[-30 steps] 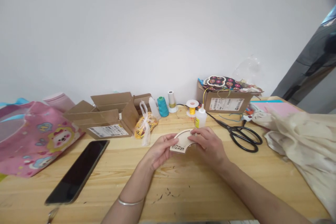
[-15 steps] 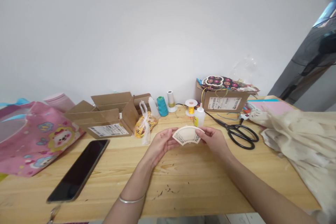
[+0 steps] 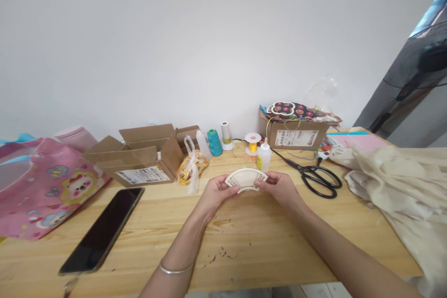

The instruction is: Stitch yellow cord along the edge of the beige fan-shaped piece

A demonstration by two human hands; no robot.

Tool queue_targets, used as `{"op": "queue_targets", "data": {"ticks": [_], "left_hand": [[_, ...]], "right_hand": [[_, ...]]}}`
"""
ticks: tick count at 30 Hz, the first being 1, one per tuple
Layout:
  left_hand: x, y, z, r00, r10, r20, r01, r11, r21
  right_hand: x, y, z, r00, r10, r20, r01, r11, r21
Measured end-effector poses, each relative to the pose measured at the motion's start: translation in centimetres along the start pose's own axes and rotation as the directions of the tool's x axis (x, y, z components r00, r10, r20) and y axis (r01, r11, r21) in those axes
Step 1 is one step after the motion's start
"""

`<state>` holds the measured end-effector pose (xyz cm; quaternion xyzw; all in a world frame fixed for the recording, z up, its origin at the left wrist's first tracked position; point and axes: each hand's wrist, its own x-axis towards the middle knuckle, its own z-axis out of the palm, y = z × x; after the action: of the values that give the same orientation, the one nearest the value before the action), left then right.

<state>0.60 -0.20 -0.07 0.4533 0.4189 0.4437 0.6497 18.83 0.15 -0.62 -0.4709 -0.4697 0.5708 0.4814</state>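
Observation:
Between my two hands is a pale, fan-shaped wooden piece with cut-out lattice patterns at both ends and small loops on its edges. My left hand pinches its left end, the thumb lying across the front. At the other end, my right hand grips with the thumb in front; its other fingers are partly hidden behind. The piece is held above the wooden table. Just beyond it stands a clear squeeze bottle with a yellow label.
Black-handled scissors lie to the right, near cream fabric. Thread spools, including a teal cone, stand behind. Left are an open cardboard box, a phone and a pink bag. A filled box stands back right.
My left thumb has come over the front of the fan-shaped piece, closing on its left end. My right hand keeps its hold. The whole view has shifted slightly.

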Motion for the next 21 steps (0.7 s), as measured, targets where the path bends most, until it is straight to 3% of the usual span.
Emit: {"op": "queue_targets", "data": {"ticks": [6, 14, 21], "left_hand": [[-0.08, 0.04, 0.19, 0.999, 0.054, -0.009, -0.053, 0.996, 0.074], [0.03, 0.20, -0.14, 0.980, 0.152, -0.125, -0.142, 0.986, 0.082], [0.10, 0.14, -0.07, 0.976, 0.184, -0.112, -0.165, 0.973, 0.160]], "right_hand": [[0.10, 0.49, -0.12, 0.994, 0.030, 0.104, -0.028, 0.999, -0.021], [-0.01, 0.61, 0.05, 0.994, 0.007, 0.110, -0.001, 0.999, -0.054], [0.20, 0.74, 0.20, 0.996, -0.001, 0.094, 0.011, 0.994, -0.112]]}}
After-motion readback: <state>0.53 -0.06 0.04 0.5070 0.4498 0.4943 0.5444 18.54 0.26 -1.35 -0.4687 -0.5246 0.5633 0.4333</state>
